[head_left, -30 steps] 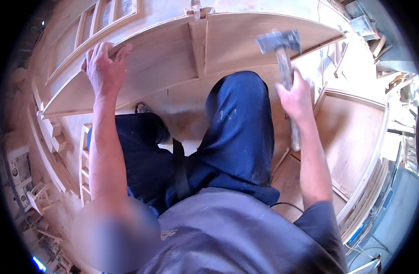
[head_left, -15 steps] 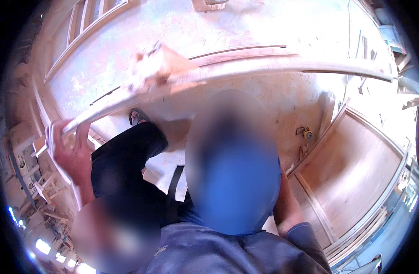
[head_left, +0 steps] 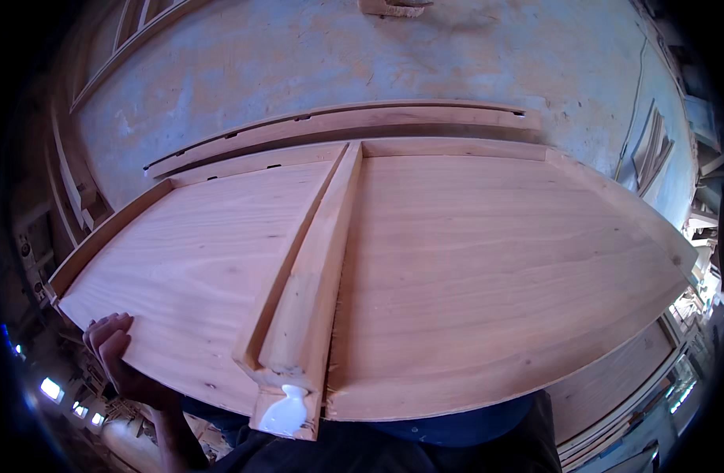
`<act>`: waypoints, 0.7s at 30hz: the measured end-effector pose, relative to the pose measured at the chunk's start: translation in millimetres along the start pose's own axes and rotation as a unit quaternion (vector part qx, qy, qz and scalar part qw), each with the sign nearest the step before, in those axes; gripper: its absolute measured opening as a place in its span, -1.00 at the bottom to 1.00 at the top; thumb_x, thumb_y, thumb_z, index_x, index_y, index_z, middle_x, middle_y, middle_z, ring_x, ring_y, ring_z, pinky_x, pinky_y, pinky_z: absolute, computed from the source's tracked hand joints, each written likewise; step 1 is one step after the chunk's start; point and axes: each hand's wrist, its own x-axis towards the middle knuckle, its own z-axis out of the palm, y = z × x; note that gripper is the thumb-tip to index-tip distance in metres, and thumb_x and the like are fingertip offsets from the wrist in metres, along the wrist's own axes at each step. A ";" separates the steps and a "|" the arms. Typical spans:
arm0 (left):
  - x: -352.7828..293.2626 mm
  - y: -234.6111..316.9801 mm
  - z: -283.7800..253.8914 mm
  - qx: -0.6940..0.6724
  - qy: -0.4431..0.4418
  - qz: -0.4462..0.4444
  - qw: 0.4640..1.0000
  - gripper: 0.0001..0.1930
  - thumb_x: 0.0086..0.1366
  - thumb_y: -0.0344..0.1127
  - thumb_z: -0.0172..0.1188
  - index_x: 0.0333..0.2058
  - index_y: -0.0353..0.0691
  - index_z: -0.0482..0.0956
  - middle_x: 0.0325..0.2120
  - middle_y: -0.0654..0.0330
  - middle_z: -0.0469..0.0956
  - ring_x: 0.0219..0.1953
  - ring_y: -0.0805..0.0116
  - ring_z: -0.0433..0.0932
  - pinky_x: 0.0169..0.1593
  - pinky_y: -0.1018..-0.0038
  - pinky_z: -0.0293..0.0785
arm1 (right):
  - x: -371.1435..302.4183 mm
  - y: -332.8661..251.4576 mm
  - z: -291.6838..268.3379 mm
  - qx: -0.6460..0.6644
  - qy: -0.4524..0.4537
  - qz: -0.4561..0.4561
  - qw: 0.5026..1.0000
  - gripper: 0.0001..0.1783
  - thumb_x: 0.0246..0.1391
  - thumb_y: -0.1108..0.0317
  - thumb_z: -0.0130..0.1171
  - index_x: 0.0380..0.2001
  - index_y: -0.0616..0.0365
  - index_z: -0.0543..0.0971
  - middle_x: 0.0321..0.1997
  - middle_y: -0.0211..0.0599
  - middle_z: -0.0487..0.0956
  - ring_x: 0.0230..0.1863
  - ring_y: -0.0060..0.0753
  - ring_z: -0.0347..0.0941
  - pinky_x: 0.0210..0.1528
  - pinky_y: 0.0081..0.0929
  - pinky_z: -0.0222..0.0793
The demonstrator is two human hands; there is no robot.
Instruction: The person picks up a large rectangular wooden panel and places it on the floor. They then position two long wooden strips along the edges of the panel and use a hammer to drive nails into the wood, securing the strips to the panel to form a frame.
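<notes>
A large framed wooden panel [head_left: 488,260] spreads across the view with its broad face turned up toward me. Rails border its far and side edges, and a thick crossbar [head_left: 319,268] runs down its middle. On the bar's near end sits a white glue-like blob [head_left: 285,414]. My left hand [head_left: 113,351] grips the panel's near left edge, fingers curled over the face and the rest of the hand below. My right hand is hidden, apparently by the panel, which also covers my legs.
Beyond the panel, a long slotted wooden rail [head_left: 338,120] lies on the floor [head_left: 425,71]. A wood block [head_left: 393,8] is at the top. Thin strips [head_left: 654,154] stand at the far right. Another panel [head_left: 614,382] is at the lower right, and a slatted frame [head_left: 133,47] at upper left.
The panel was seen nearly edge-on and blurred; it has tipped so its broad face shows, covering my legs. My left hand has moved lower in view, still at its left edge.
</notes>
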 end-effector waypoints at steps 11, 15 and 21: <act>1.2 -1.7 -1.3 0.021 -0.020 0.007 1.000 -0.74 0.23 -0.39 0.32 -0.29 -0.23 0.36 -0.25 0.04 0.55 -0.10 0.09 0.53 0.07 0.10 0.45 | -16.6 -1.3 8.8 -0.001 0.006 -0.005 1.000 -0.80 0.11 0.26 0.22 -0.44 0.16 0.54 -0.60 -0.30 0.49 -0.62 -0.33 0.41 -0.51 -0.35 0.36; -0.4 -5.7 -4.4 0.040 -0.020 0.042 0.998 -0.71 0.20 -0.33 0.35 -0.20 -0.28 0.44 -0.19 -0.01 0.55 -0.08 0.08 0.54 0.03 0.20 0.45 | -19.5 -1.8 10.4 -0.001 -0.002 -0.011 1.000 -0.80 0.11 0.26 0.22 -0.45 0.17 0.53 -0.61 -0.29 0.48 -0.63 -0.32 0.41 -0.53 -0.35 0.36; 1.6 -8.6 6.2 0.009 0.016 0.027 0.999 -0.74 0.19 -0.41 0.33 -0.21 -0.29 0.46 -0.19 -0.01 0.56 -0.08 0.09 0.55 0.03 0.22 0.46 | -17.4 -3.1 12.9 -0.007 -0.008 -0.042 0.999 -0.79 0.11 0.26 0.21 -0.47 0.17 0.52 -0.62 -0.27 0.47 -0.65 -0.31 0.40 -0.55 -0.35 0.35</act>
